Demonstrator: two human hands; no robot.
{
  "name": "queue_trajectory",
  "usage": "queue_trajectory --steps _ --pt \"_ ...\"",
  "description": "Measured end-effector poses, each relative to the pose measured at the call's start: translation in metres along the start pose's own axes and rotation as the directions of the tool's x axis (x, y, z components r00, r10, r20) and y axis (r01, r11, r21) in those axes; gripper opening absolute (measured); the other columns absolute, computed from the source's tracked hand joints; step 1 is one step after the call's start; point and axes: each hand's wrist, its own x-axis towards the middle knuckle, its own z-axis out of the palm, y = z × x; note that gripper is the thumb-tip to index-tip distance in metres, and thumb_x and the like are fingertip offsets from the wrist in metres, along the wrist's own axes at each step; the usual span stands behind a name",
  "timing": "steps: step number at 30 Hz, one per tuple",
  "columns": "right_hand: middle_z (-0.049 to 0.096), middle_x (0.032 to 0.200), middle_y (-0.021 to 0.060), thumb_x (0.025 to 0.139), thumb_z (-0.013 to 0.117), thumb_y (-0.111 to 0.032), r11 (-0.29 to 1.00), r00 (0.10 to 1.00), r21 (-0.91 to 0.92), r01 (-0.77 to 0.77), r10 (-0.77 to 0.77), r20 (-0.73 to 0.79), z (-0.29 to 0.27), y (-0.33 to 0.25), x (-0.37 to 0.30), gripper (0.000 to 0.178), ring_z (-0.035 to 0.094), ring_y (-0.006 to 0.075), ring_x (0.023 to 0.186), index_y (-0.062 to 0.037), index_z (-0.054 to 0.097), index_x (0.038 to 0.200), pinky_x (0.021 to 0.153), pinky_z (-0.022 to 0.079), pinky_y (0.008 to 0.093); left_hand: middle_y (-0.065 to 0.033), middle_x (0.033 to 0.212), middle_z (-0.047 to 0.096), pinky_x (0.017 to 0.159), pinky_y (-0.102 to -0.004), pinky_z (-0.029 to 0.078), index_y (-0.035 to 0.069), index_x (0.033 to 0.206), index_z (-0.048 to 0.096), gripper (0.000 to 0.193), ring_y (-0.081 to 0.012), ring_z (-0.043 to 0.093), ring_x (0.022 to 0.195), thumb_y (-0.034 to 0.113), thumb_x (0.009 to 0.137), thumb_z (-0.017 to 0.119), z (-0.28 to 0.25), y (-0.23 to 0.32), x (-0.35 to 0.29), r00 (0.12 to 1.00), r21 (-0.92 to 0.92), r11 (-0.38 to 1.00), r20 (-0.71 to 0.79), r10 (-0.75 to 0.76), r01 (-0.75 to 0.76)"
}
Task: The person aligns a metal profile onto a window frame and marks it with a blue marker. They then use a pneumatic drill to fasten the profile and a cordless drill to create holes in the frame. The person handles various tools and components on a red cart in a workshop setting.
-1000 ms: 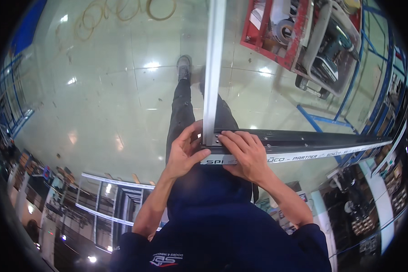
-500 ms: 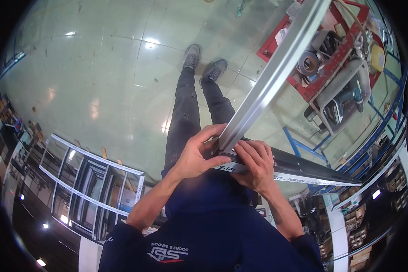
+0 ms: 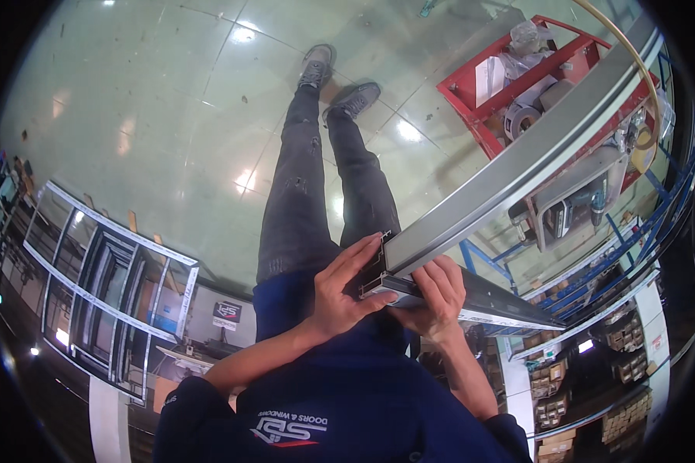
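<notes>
In front of my waist, a long silver aluminium profile [image 3: 510,166] and a black aluminium profile [image 3: 490,297] meet at a corner. The silver one runs up to the far right, while the black one, with a white printed strip along it, reaches out to the right. My left hand [image 3: 341,289] clasps the open cut end at the corner, thumb on the near side and fingers on the far side. Close beside the joint, my right hand [image 3: 434,297] is wrapped round the black profile, its fingertips by the silver one's base. The joint's inside is mostly hidden.
Past the silver profile stands a red tool cart [image 3: 471,104] with tape rolls and bags. A grey tray holding a cordless drill [image 3: 597,208] sits by it, near blue metal racking [image 3: 486,258]. Framed panels [image 3: 104,285] stand at left; boxes fill shelves [image 3: 625,413] at lower right.
The silver profile has swung to the right and turned, showing its broad face. The corner's cut end is now more exposed under my left hand. Both hands keep hold, and the view has shifted.
</notes>
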Motion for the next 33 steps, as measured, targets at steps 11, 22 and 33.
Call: queue_trajectory --steps 11,22,33 --pt "0.074 0.112 0.0142 0.051 0.090 -0.016 0.999 0.999 -0.033 -0.032 0.032 0.009 0.003 0.001 -0.002 0.064 0.070 0.0347 0.108 0.0008 0.075 0.111 0.096 0.054 0.0455 -0.0264 0.134 0.065 0.100 -0.0408 0.056 -0.007 0.137 0.063 0.081 -0.0354 0.069 0.118 0.041 0.078 0.091 -0.003 -0.005 0.007 0.999 0.001 0.999 0.008 0.053 -0.053" --pt "0.074 0.105 0.0153 0.056 0.091 -0.019 1.000 1.000 -0.014 -0.011 0.011 0.021 0.000 0.006 0.002 0.057 0.071 0.0384 0.102 0.0014 0.073 0.106 0.090 0.056 0.0457 -0.0251 0.131 0.066 0.098 -0.0431 0.057 -0.004 0.132 0.067 0.076 -0.0357 0.069 0.118 0.043 0.077 0.091 -0.006 -0.005 0.012 0.996 0.050 0.996 0.054 0.069 -0.072" --pt "0.074 0.113 0.0140 0.050 0.088 -0.021 1.000 1.000 0.012 -0.026 0.026 0.006 0.000 0.009 -0.004 0.066 0.070 0.0347 0.108 -0.0004 0.075 0.112 0.094 0.056 0.0455 -0.0185 0.122 0.070 0.097 -0.0490 0.057 0.003 0.121 0.073 0.061 -0.0414 0.067 0.116 0.046 0.080 0.087 -0.005 -0.009 0.004 0.947 0.316 0.896 0.025 0.319 -0.311"
